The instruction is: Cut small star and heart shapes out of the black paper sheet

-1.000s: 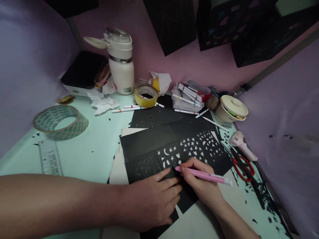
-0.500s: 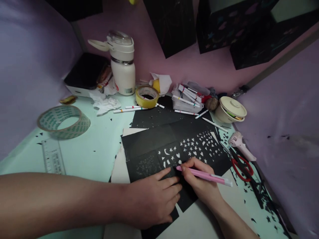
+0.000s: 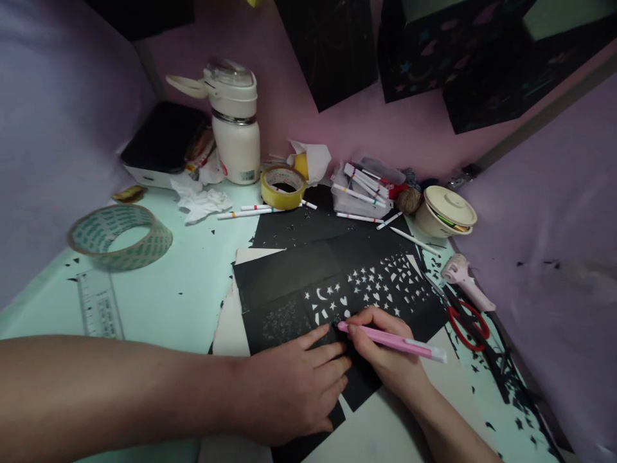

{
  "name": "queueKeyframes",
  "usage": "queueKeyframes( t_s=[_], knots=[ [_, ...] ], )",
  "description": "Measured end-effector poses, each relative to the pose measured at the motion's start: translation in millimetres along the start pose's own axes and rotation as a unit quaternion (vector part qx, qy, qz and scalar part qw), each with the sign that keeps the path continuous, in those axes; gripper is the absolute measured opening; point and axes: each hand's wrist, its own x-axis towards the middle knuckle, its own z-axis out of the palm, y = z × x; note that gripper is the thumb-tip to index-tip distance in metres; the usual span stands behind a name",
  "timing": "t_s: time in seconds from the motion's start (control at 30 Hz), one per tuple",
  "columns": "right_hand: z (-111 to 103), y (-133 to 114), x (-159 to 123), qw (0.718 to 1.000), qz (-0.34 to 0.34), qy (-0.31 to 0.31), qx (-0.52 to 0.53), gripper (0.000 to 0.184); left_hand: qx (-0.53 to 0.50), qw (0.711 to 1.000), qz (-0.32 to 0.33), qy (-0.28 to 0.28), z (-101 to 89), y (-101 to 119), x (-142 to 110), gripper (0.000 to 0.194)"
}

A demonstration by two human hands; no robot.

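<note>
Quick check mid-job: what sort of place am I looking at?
Probably a small craft workspace, judging by the black paper with star and heart cut-outs, the pink pen-like tool and the red-handled scissors.

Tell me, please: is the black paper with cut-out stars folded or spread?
Spread: the black paper lies opened out, with crease lines visible across it.

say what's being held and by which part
The right hand grips a pink pen-like tool near its tip; the left hand holds nothing, resting on black paper.
</note>
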Motion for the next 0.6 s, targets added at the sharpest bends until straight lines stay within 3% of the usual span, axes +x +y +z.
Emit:
queueKeyframes(
  t_s=[0.6],
  knots=[
    [1.8,2.6,-0.6,1.000,0.001,0.020,0.004,0.016,0.006,1.000,0.005,0.009,0.7,0.2,-1.1,0.043]
  ],
)
